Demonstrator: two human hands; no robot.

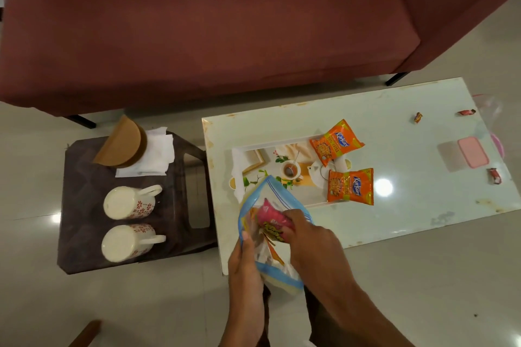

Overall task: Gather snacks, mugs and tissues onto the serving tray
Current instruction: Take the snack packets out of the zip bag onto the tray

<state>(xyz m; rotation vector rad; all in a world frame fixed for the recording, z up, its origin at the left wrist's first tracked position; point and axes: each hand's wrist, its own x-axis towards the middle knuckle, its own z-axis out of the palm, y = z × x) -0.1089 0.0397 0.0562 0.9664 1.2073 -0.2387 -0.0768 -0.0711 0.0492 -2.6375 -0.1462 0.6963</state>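
A printed serving tray (253, 159) lies on the white table (408, 214), with two orange snack packets (337, 142) (351, 186) on its right part. My left hand (245, 259) holds a clear blue-edged zip bag (275, 191) by its left edge at the table's near corner. My right hand (307, 229) reaches into the bag and grips a pink snack packet (272, 224). Two white floral mugs (129, 202) (128, 242) lie on their sides on the dark stool (84, 234). White tissues (158, 152) sit under a brown holder (121, 144) at the stool's back.
A maroon sofa (211, 22) stands behind the table and stool. On the table's right part are a pink-lidded box (472, 152) and three small wrapped candies (418, 117) (466, 112) (494, 175). Glossy tiled floor (423, 290) surrounds everything.
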